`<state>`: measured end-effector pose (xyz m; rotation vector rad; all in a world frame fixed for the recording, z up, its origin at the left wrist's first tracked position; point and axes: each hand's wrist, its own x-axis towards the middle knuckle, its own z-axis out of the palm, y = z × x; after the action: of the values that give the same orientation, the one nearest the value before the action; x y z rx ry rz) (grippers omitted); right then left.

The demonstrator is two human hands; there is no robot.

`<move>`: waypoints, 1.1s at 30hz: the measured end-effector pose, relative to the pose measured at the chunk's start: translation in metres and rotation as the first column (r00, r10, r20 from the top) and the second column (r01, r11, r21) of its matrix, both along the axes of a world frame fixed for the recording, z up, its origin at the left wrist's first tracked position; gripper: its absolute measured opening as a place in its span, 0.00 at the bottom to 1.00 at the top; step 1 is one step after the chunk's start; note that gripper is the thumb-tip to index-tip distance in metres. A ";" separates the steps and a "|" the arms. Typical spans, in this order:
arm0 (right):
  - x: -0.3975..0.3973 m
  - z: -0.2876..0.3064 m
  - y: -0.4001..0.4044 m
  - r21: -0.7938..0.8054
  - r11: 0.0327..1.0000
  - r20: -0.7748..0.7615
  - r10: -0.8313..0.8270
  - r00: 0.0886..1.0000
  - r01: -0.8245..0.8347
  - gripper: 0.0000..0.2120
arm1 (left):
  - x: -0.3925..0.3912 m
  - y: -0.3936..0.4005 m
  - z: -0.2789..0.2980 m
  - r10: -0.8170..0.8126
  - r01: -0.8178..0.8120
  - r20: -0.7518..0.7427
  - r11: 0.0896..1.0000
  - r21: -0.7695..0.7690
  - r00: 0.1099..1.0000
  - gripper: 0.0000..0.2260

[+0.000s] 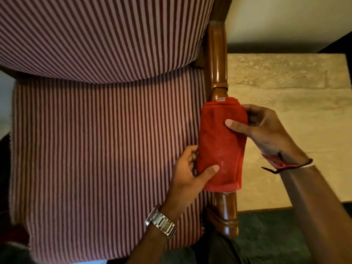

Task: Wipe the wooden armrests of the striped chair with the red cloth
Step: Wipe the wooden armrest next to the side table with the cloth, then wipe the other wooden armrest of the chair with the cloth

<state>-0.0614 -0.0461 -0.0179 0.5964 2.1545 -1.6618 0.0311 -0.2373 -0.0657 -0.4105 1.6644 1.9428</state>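
The striped chair (pixel 95 130) fills the left and middle of the head view, with red-and-white upholstery on seat and back. Its glossy wooden right armrest (pixel 217 60) runs from the back down to the front post. The red cloth (pixel 221 145) is wrapped over the armrest's middle stretch. My left hand (pixel 190 174) grips the cloth's lower left side, thumb on top. My right hand (pixel 266 130) holds the cloth's upper right side, thumb pressed on the fabric. The left armrest is out of view.
A beige stone-topped side table (pixel 295 115) stands close against the armrest on the right. Dark green carpet (pixel 266 235) lies below it. A pale wall (pixel 285 20) rises behind. A metal watch (pixel 162 223) sits on my left wrist, a cord band on my right.
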 end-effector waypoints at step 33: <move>0.018 -0.040 -0.502 0.356 0.803 -0.144 0.553 0.821 -0.479 0.27 | 0.055 -0.485 0.047 0.060 -0.137 -0.124 0.437 -0.889 0.991 0.30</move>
<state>-0.0436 -0.5485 -0.0576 -0.1505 2.4731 -1.1526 0.0865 -0.7220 -0.0183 -0.8413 2.6990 0.9141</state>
